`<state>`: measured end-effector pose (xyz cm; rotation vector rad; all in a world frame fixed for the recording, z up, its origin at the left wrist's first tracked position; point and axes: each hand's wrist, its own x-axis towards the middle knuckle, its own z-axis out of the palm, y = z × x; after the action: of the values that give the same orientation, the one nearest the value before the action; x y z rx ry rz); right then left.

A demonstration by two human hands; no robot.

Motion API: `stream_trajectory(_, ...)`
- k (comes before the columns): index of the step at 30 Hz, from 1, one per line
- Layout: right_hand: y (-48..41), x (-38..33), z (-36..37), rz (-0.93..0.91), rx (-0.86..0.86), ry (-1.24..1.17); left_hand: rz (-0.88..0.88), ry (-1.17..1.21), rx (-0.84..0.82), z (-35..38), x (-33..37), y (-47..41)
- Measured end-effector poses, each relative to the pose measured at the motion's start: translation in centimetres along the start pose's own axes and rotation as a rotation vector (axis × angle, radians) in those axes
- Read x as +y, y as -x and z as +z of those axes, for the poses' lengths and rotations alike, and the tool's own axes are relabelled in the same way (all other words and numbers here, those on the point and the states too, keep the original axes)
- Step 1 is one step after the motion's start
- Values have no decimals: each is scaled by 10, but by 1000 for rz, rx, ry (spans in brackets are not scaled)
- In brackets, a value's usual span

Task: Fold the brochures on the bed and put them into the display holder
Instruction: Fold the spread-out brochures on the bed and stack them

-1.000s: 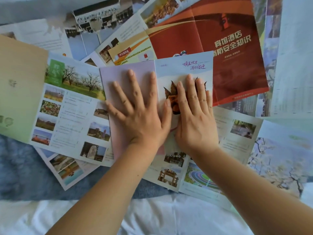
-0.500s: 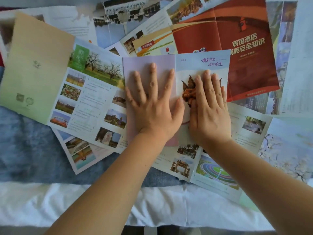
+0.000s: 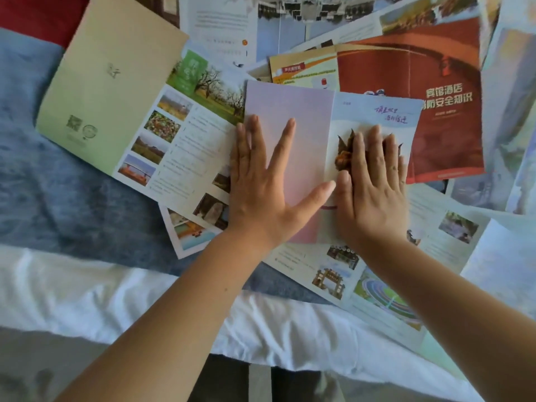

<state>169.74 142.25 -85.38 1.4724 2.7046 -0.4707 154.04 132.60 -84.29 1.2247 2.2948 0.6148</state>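
Nearest us is the crumpled white sheet (image 3: 87, 285) at the bed's edge, then a fuzzy blue blanket (image 3: 58, 184). Both arms reach over them. The left hand (image 3: 261, 187) lies flat with its fingers fanned wide on the pink panel, and the right hand (image 3: 374, 187) lies flat with its fingers close together on the pale-blue cover. Neither grips anything. They are pressing the folded brochure (image 3: 290, 111), likely to sharpen the crease running between the thumbs, since soft bedding gives little backing. It is thin, smooth paper, rectangular, lying on top of a spread-open photo leaflet (image 3: 333, 274). Farther out, other sheets overlap loosely and unfolded: a green-and-tan brochure (image 3: 116, 82) on the left and a glossy red brochure (image 3: 446, 126) on the right. No display holder is in sight.
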Motion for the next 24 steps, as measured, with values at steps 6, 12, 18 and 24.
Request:
stream_trajectory(6,3,-28,4,-42,-30,-85,-23,-172,16,-9,-25,8)
stream_trajectory(12,0,-35,3,-125,-40,43,-39,-427,66,-22,-58,14)
stream_trajectory(18,-2,-50,12,-52,-60,48,-69,-283,52,-30,-61,14)
stream_trajectory(24,-1,-64,13,-164,-117,-29,-77,-202,43,-33,-54,16)
